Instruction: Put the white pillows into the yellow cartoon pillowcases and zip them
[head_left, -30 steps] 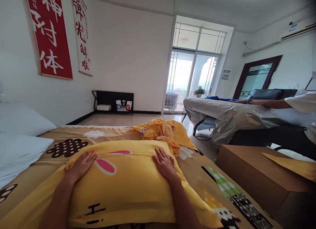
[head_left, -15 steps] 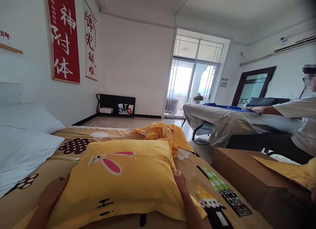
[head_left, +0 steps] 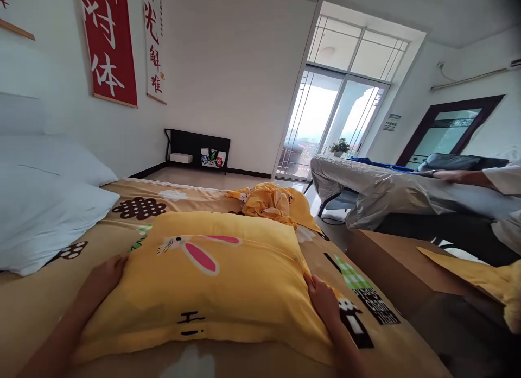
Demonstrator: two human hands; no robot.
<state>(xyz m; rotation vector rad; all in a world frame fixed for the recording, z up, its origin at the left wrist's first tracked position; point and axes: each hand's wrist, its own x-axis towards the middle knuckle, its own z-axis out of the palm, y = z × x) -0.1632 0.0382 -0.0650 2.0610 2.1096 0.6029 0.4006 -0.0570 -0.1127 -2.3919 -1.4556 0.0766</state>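
A yellow pillow (head_left: pixel 228 302) with a rabbit print, pink ears and the letters "Hi" lies on the patterned bed sheet (head_left: pixel 240 361) in front of me. My left hand (head_left: pixel 106 276) is closed at the pillow's left edge, its fingertips partly hidden against the fabric. On the opposite side, my right hand (head_left: pixel 323 299) grips the right edge, fingers pinching the cloth. Both forearms reach in from the bottom of the view. Just beyond the pillow, a crumpled yellow cloth (head_left: pixel 268 201) rests on the bed.
White pillows (head_left: pixel 52 204) lie at the left. A cardboard box (head_left: pixel 391 258) stands beside the bed on the right, yellow fabric (head_left: pixel 468 272) over it. Behind it is a plastic-covered table (head_left: pixel 366 190), where another person's arm (head_left: pixel 468 177) reaches in. A low black shelf (head_left: pixel 195 142) stands by the wall.
The view has tilted down and turned slightly left, so the room sits higher and farther right. Both hands stay at the pillow's sides.
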